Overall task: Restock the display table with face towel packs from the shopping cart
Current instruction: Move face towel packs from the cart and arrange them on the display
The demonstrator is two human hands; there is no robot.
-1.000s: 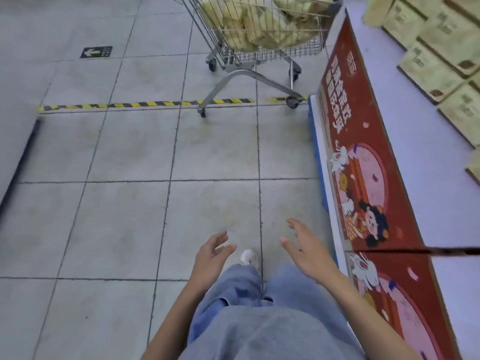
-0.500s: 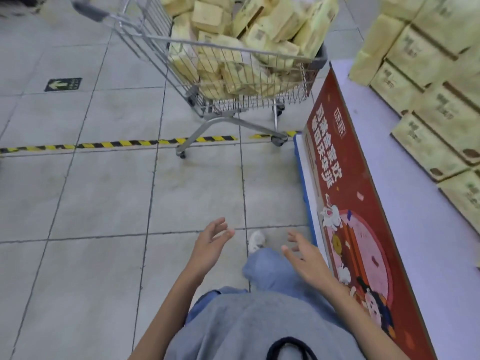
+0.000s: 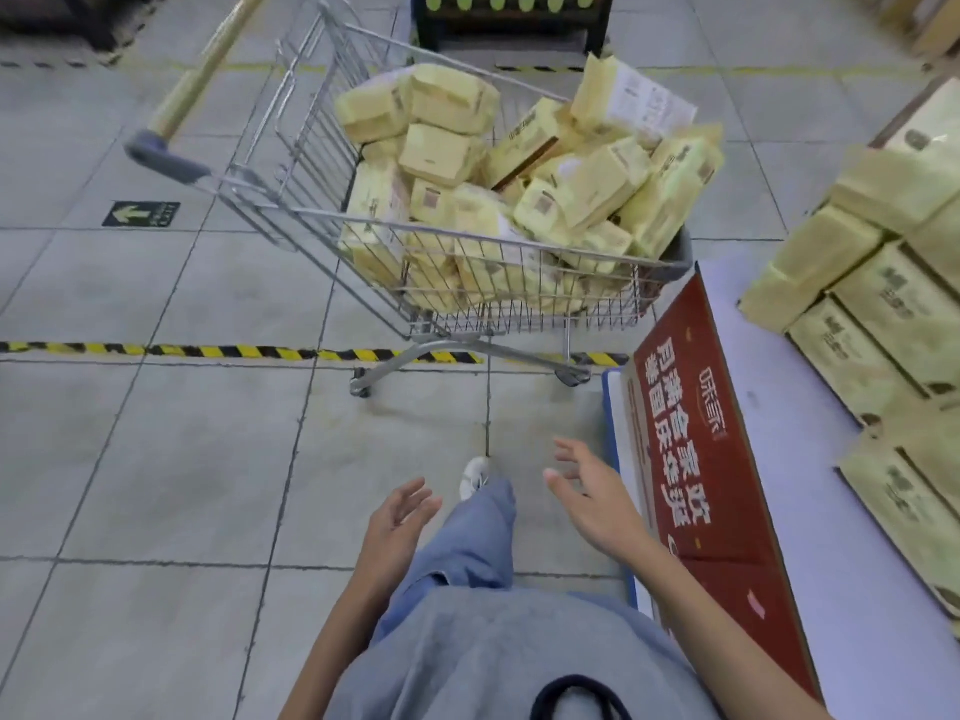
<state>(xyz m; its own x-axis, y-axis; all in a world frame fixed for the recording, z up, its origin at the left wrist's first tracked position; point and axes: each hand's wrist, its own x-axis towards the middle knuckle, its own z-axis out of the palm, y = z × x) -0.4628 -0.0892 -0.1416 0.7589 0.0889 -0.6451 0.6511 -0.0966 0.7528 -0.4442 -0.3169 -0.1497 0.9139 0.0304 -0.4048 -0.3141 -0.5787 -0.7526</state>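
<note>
A wire shopping cart (image 3: 311,215) stands ahead on the tiled floor, heaped with several pale yellow face towel packs (image 3: 524,184). On the right runs the display table (image 3: 779,485) with a pale top and a red printed side panel (image 3: 696,459); more yellow packs (image 3: 862,309) are stacked on it. My left hand (image 3: 397,522) and my right hand (image 3: 592,491) are held low in front of my legs, both empty with fingers spread, well short of the cart.
A yellow-and-black tape line (image 3: 156,350) crosses the floor under the cart. A green arrow marker (image 3: 141,214) lies on a tile at the left. A dark stand (image 3: 511,23) sits beyond the cart. My leg and white shoe (image 3: 475,475) step forward.
The view has tilted up and closed on the cart, so the whole basket and its packs now show. Both hands stay empty and spread, lifted slightly forward.
</note>
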